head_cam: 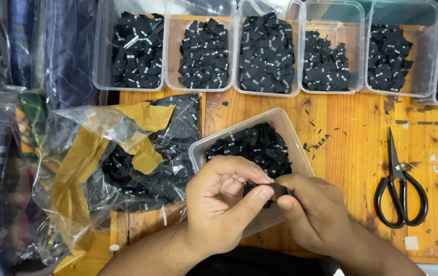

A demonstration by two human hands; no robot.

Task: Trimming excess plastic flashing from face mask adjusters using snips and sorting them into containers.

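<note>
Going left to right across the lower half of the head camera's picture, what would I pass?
Clear plastic bag with yellow tape → left hand → small black label pinched between both hands → right hand → black scissors.

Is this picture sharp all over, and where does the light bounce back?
Head view: evenly lit and mostly sharp; glare streaks the crumpled plastic bag and the clear tubs' rims; soft shadow beside the scissors; both hands, left hand and right hand, slightly soft.

Black scissors (400, 191) on the wooden table (352, 148), six label-filled tubs (267, 51) behind, a taped plastic bag (122, 153) left.
</note>
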